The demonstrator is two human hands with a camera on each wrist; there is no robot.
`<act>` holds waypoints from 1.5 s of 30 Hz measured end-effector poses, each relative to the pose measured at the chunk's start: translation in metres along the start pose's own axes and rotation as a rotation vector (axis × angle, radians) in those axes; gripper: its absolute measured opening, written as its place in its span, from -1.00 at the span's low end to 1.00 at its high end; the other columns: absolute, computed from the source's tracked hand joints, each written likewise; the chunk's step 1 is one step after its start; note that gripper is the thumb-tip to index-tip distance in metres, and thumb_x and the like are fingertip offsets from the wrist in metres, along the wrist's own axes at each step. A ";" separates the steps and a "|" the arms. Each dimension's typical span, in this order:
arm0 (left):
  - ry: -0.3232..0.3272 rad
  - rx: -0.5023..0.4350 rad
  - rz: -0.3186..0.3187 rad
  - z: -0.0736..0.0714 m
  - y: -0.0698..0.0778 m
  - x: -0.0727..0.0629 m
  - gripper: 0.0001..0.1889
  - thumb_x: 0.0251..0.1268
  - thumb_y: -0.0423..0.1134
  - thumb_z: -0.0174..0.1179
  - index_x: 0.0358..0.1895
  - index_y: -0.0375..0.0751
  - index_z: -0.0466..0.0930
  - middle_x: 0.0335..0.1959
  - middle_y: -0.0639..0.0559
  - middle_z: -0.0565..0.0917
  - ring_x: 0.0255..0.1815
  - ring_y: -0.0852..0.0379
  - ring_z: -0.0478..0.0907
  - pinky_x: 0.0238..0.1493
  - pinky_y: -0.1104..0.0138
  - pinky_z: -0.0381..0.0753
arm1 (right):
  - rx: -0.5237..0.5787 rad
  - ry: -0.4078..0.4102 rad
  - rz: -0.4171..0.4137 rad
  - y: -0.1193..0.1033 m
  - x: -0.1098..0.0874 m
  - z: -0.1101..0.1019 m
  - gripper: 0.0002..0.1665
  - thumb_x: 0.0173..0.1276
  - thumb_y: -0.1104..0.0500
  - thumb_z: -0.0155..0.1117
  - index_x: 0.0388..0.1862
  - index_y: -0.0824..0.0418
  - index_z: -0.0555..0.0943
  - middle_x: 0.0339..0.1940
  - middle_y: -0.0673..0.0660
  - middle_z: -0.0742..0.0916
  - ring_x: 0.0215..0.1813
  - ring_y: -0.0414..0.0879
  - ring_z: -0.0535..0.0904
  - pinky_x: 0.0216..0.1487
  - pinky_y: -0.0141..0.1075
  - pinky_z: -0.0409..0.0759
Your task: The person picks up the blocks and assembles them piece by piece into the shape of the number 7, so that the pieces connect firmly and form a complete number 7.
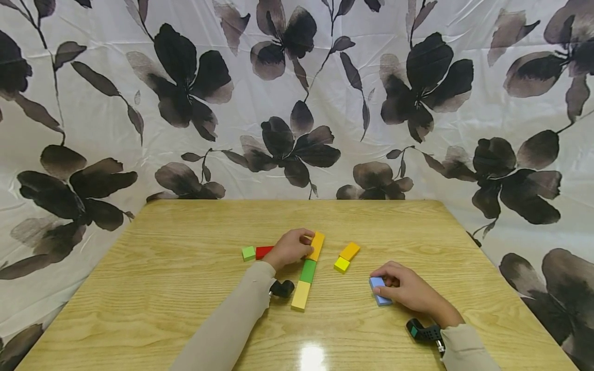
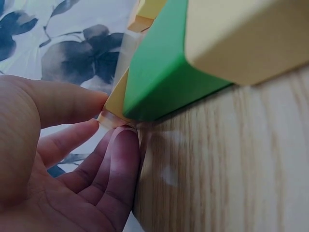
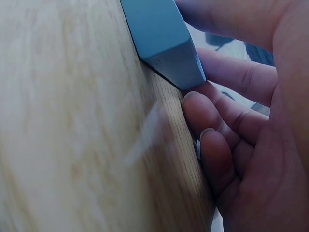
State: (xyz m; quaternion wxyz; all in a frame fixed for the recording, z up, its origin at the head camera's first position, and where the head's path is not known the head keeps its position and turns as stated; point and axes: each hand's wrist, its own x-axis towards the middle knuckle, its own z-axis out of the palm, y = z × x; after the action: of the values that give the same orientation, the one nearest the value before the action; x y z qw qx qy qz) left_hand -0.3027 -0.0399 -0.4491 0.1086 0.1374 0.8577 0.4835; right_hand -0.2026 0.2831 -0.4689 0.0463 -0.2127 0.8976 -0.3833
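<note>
My left hand [image 1: 290, 248] reaches to the far end of a line of blocks and holds the orange block [image 1: 317, 246] there with thumb and fingertips. Behind that block in the line come a green block [image 1: 308, 271] and a pale yellow block [image 1: 301, 296], nearest to me. The left wrist view shows the fingertips at the orange block's end, beside the large green block [image 2: 159, 63]. Farther right, my right hand [image 1: 408, 288] grips a light blue block [image 1: 380, 291] lying on the table. In the right wrist view the blue block [image 3: 159, 29] sits between thumb and fingers.
Left of the line, a light green block [image 1: 248, 253] meets a red block [image 1: 264, 252], partly hidden by my left hand. Between my hands lie a second orange block [image 1: 350, 251] and a bright yellow block [image 1: 341, 265]. The wooden table [image 1: 139, 288] ends at a flowered cloth [image 1: 352, 118].
</note>
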 end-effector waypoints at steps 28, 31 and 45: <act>-0.001 0.026 0.020 -0.001 0.001 -0.003 -0.60 0.28 -0.38 0.27 0.20 -0.30 0.57 -0.05 -0.10 0.65 -0.16 0.07 0.58 -0.15 0.28 0.61 | 0.019 0.000 -0.004 -0.003 0.000 -0.001 -0.64 0.43 -0.01 0.33 0.12 0.10 0.66 -0.18 0.02 0.58 -0.24 -0.15 0.43 -0.27 -0.34 0.44; 0.002 0.028 0.015 -0.001 0.000 -0.002 -0.60 0.29 -0.38 0.27 0.20 -0.30 0.58 -0.06 -0.08 0.65 -0.17 0.08 0.58 -0.19 0.29 0.61 | 0.032 -0.002 0.004 -0.005 -0.001 -0.002 -0.64 0.44 0.01 0.33 0.13 0.11 0.65 -0.17 0.02 0.58 -0.24 -0.14 0.43 -0.27 -0.34 0.44; 0.020 0.067 0.006 -0.001 0.003 -0.007 -0.60 0.26 -0.34 0.34 0.18 -0.25 0.60 -0.09 -0.03 0.65 -0.05 0.05 0.56 -0.01 0.21 0.58 | 0.017 0.013 0.003 -0.007 -0.002 -0.001 -0.64 0.43 -0.03 0.33 0.10 0.09 0.67 -0.20 -0.02 0.59 -0.25 -0.15 0.44 -0.27 -0.33 0.45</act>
State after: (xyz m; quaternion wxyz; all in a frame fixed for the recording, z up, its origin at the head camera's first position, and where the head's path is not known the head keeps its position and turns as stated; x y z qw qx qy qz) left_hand -0.2963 -0.0410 -0.4456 0.0938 0.1385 0.8741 0.4560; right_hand -0.1989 0.2801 -0.4629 0.0427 -0.2083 0.8950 -0.3921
